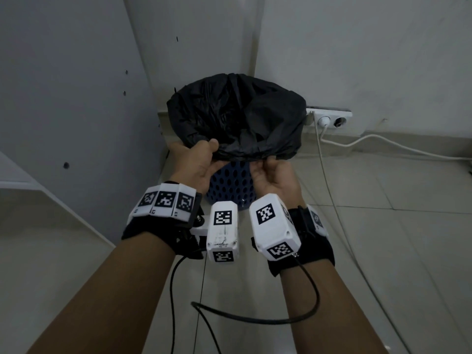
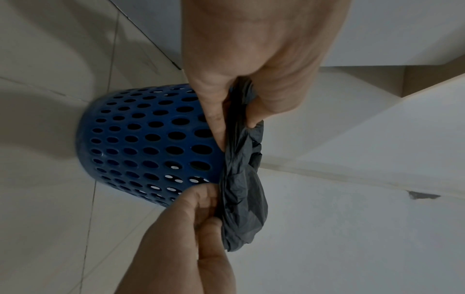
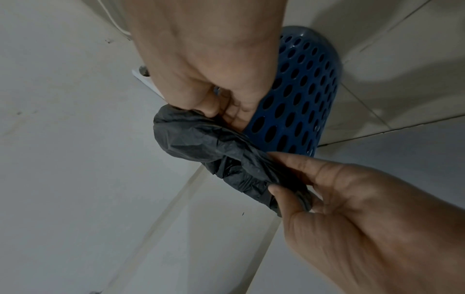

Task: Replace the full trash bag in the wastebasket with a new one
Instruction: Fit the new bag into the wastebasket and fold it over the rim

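Left hand [image 1: 196,162] fingers [image 2: 214,119] and thumb pinch the near edge of the black trash bag [image 1: 237,116], a fold of film caught between them at the rim. Right hand [image 1: 273,175] fingers [image 3: 236,111] curl on the same edge just beside, thumb pressing the film against them; both palms turned up. In the left wrist view the bag edge [image 2: 241,179] hangs bunched between the two hands. Same in the right wrist view, a crumpled strip of bag [image 3: 214,147] running from one hand to the other.

Bag sits in the blue perforated wastebasket [image 1: 229,185], its top folded over the rim and draped down the outside, mouth open and dark inside. Basket stands upright on the tiled floor [image 1: 383,238] in a corner, close to the white walls.

White wall socket [image 1: 329,118] just right of the basket, a plug in it, white cable [image 1: 383,143] trailing along the floor. Both wrists wear white marker blocks on black straps, black cable [image 1: 255,320] looping below the forearms.
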The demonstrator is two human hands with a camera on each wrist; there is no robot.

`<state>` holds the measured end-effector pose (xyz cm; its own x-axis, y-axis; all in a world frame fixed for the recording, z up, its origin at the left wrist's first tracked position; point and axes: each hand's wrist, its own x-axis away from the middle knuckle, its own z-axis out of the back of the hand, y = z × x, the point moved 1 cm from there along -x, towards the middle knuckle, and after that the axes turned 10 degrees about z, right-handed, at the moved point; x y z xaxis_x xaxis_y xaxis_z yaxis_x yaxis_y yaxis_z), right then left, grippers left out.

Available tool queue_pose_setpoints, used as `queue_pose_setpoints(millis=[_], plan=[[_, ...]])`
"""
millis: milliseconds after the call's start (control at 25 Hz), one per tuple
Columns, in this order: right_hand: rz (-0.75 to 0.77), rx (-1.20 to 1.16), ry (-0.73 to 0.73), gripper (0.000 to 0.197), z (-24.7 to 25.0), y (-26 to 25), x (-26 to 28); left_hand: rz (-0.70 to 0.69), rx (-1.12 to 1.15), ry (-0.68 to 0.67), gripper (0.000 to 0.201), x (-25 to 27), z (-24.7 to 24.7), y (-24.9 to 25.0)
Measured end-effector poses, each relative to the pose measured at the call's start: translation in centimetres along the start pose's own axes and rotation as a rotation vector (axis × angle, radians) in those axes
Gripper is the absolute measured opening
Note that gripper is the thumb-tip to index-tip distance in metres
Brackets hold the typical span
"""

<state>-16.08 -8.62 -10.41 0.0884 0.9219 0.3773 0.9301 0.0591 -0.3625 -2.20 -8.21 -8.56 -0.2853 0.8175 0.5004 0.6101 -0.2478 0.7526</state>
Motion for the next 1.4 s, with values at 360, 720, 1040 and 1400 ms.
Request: queue_pose_setpoints(millis=[360,720,1040,1400], plan=[[0.000,0.158,0.058,0.009,-0.8,-2.9,0.4,-0.012,-0.020,-0.023,0.039,0.9,0.6,0.7],[0.146,0.431,-0.017,0.037,-0.5,-2.3,0.6,-0.075,-0.053,-0.014,0.031,0.0,2.2,1.4],[0.007,0.240,-0.032,0.011,1.0,-0.5,0.2,-0.128,0.186,0.077,0.015,0.1,2.5,0.2],[-0.032,0.321,-0.007,0.024,1.0,-0.2,0.0,-0.030,0.002,0.098,0.016,-0.7,2.0,0.6]])
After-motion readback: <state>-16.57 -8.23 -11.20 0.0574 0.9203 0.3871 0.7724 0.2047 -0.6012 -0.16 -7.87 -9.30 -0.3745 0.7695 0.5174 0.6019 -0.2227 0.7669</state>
